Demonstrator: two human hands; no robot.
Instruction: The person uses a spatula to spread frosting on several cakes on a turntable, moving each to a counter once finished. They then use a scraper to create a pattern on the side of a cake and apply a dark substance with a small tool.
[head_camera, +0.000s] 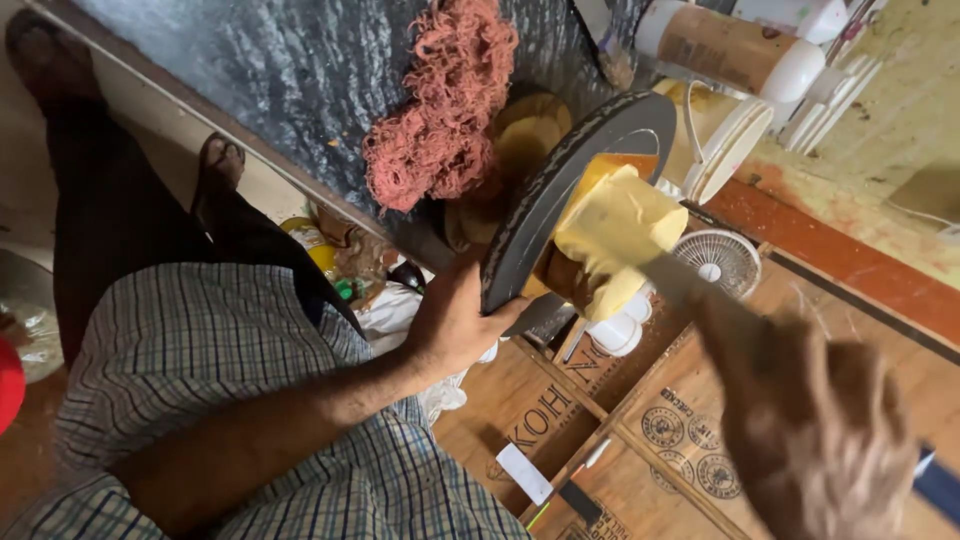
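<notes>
**Hands at the tilted pan: grip and visibility**

While the left hand (455, 320) clamps the lower rim of a dark round pan (560, 190), thumb on the near face, the pan stands tilted on edge near frame centre. A yellow block (620, 230) lies against its inner face, above a brown mass that is hard to identify. At 4 o'clock, the right hand (820, 420) is motion-blurred; its fingers appear closed around a handle, but the grip cannot be confirmed. A blurred blade (680, 280) runs from it toward the block at 10 o'clock. A reddish fibrous bundle (440, 110) sits at 11 o'clock. A white container (725, 135) at 1 o'clock is partly hidden behind the pan.
</notes>
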